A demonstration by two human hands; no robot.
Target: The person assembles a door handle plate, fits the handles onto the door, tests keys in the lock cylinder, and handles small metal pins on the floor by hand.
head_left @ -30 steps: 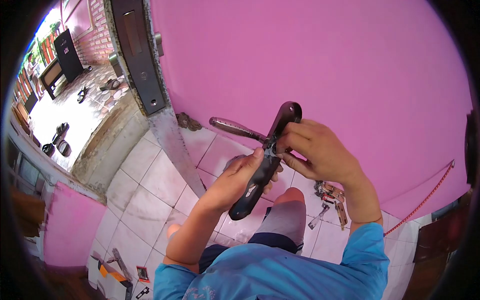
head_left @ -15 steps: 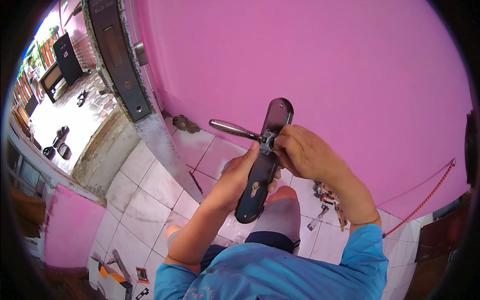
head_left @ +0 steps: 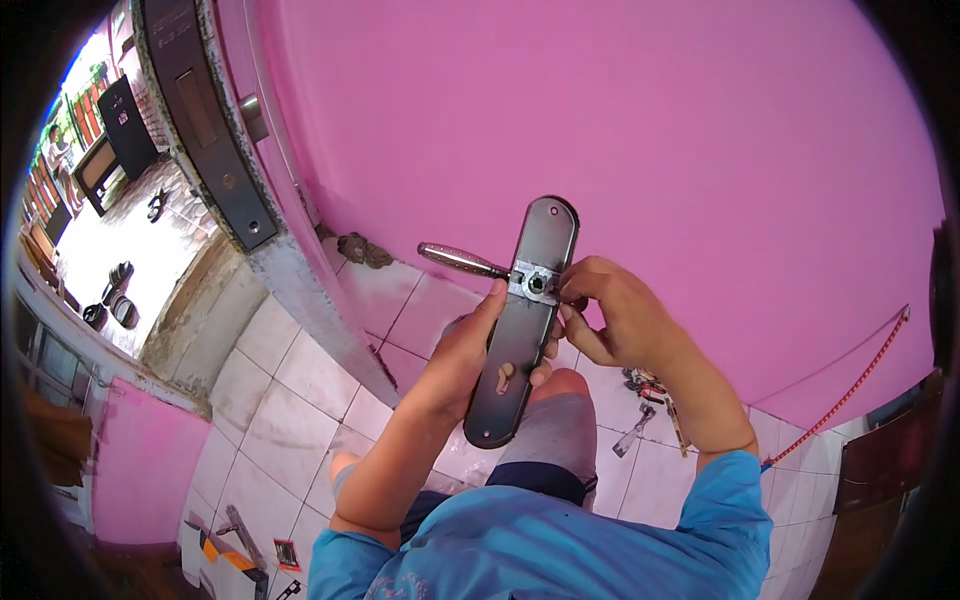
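Observation:
A long dark door handle plate (head_left: 513, 345) is held upright at a slight tilt, its back side facing me. It has a keyhole-shaped opening low down and a metal spindle fitting (head_left: 535, 283) near the middle. The lever (head_left: 460, 260) sticks out to the left. My left hand (head_left: 480, 340) grips the plate, thumb on its left edge and fingertips showing past the right edge. My right hand (head_left: 615, 310) is at the right side of the fitting, index finger and thumb bent close to it; whatever lies between them is too small to make out.
A door edge with a lock faceplate (head_left: 210, 130) stands at the left. Tools (head_left: 645, 400) lie on the tiled floor near my knee, and a box (head_left: 225, 560) sits lower left. A red cord (head_left: 850, 398) runs at the right. A person (head_left: 60, 160) is outside.
The plate has turned so its back faces me more squarely and its fitting shows clearly. My right fingers have moved off the fitting's centre to its right edge. The door edge appears farther left.

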